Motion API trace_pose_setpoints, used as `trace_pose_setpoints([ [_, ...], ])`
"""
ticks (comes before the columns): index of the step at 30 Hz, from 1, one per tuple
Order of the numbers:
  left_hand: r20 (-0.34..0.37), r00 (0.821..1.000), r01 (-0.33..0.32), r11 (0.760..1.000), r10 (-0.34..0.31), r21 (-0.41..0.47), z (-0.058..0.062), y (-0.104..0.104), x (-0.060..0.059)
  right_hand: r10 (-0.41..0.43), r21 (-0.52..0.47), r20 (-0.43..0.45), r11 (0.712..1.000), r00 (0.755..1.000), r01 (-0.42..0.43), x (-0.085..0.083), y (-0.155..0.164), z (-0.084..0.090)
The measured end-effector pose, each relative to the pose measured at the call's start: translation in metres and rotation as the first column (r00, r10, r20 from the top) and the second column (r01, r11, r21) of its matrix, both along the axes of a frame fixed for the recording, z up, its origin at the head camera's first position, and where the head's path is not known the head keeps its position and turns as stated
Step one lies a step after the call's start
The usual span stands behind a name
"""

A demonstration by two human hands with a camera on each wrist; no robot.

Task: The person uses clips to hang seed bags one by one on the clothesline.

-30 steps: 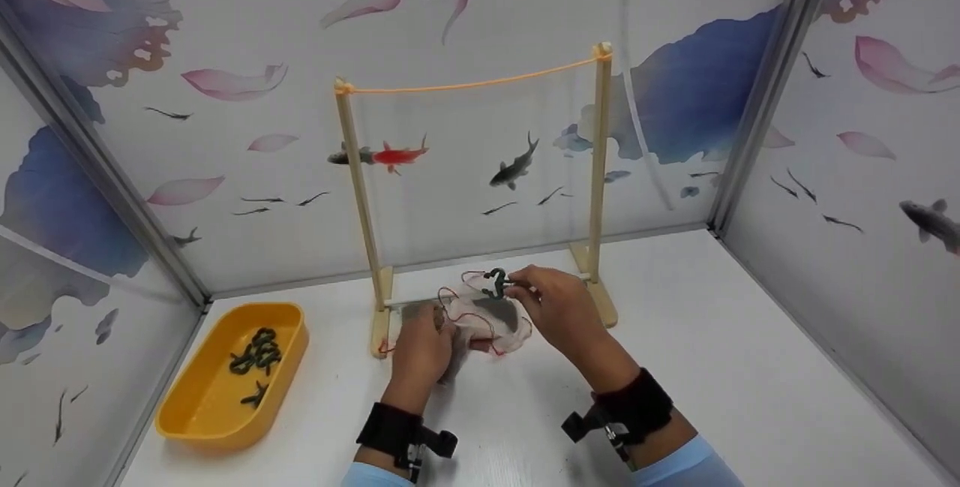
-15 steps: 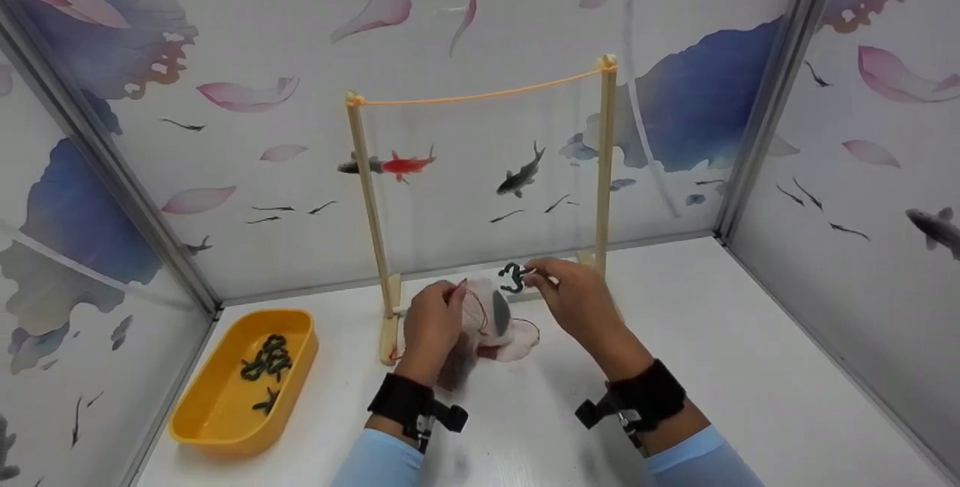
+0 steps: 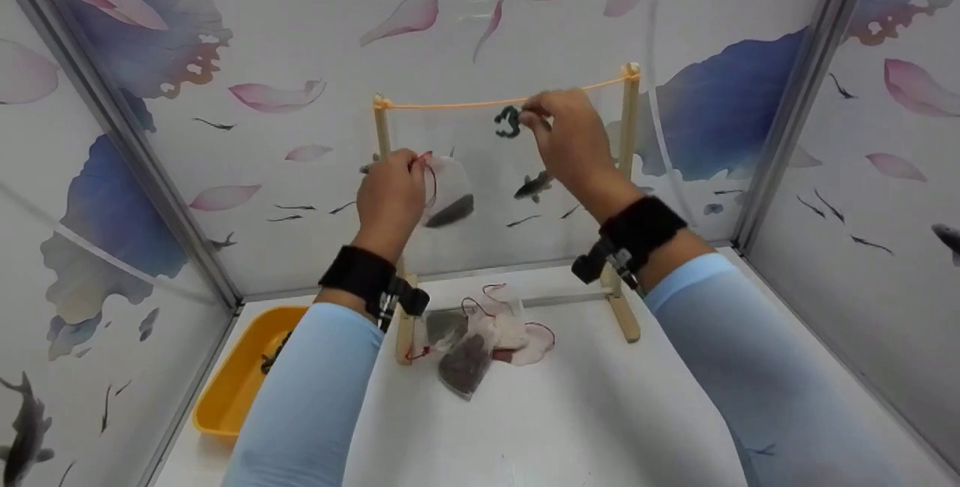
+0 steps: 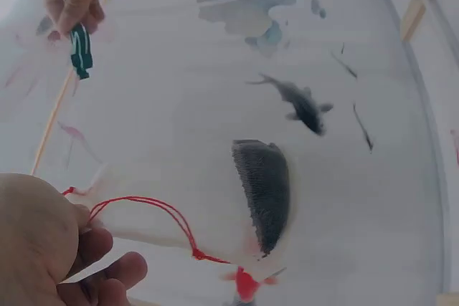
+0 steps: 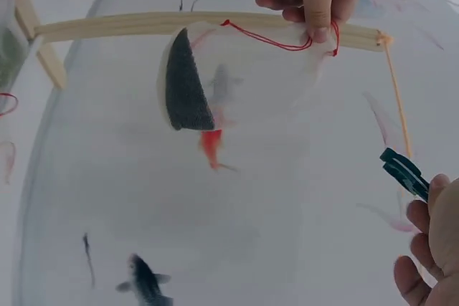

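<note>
— While you have both arms up, what is each hand doing?

— My left hand (image 3: 390,194) pinches the red drawstring (image 4: 154,216) of a sheer pouch (image 3: 448,194), fingers curled round it. The pouch hangs below my fingers with some dark filling in its bottom, in front of the left post of the wooden rack (image 3: 628,172).

— And the other?

— My right hand (image 3: 566,134) grips a dark green clip (image 3: 508,121) between thumb and fingertips, right at the orange cord (image 3: 465,104) strung between the two posts. Whether the clip touches the cord, I cannot tell.

— What lies below?

— More pouches (image 3: 480,337) lie heaped on the white desk (image 3: 600,419) by the rack's foot. A yellow tray (image 3: 225,397) with a few more green clips sits at the left, partly hidden by my sleeve.
</note>
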State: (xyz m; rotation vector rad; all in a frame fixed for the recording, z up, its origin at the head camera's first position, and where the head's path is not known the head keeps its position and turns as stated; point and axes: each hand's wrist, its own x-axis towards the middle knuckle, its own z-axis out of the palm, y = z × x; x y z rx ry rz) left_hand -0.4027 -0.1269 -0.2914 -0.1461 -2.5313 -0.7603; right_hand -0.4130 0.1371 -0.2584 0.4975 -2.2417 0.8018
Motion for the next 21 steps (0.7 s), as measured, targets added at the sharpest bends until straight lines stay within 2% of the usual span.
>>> trace_pose_setpoints([
  [3, -0.039, 0.999, -0.038, 0.999, 0.038, 0.003, 0.023, 0.000, -0.010, -0.016, 0.023, -0.056, 1.000, 0.998, 0.018, -0.011, -0.015, 0.030],
  [7, -0.061, 0.996, -0.060, 0.998, 0.061, 0.017, 0.040, 0.002, -0.018, -0.018, 0.068, -0.004, 0.997, 1.000, 0.018, -0.022, -0.035, 0.052],
  [10, -0.071, 0.996, -0.055, 0.998, 0.056, 0.018, 0.044, 0.006, -0.020, -0.016, 0.105, 0.040, 0.994, 0.999, 0.011, -0.027, -0.049, 0.055],
  [15, -0.066, 0.997, -0.043, 0.999, 0.043, 0.002, 0.044, 0.010, -0.020, 0.038, 0.153, 0.107, 0.987, 0.994, -0.054, -0.030, -0.066, 0.053],
  [21, -0.063, 0.997, -0.051, 0.999, 0.050, -0.018, 0.042, 0.008, -0.020, 0.060, 0.132, 0.167, 0.988, 0.984, -0.083, -0.029, -0.077, 0.056],
])
